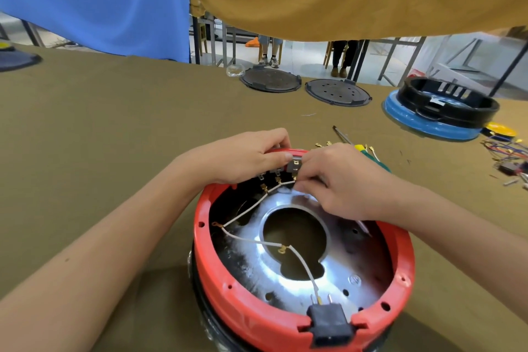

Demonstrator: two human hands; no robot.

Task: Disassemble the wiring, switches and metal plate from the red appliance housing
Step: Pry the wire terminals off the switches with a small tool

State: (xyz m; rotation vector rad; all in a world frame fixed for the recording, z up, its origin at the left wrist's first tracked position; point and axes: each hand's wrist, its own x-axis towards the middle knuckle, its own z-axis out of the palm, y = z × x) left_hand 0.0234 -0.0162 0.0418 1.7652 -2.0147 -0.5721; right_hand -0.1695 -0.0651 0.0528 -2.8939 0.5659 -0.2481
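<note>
While the left hand curls over the far rim of the red housing on the table, the right hand pinches at a switch there. White wires look limp; their brass terminals probably need a firm pull. The metal plate looks stiff and slippery.

Two hands, one red housing, two dark round lids, one screwdriver.

No readable text, brand or number anywhere; only a faint stamped mark on the metal plate at 5 o'clock, illegible.
</note>
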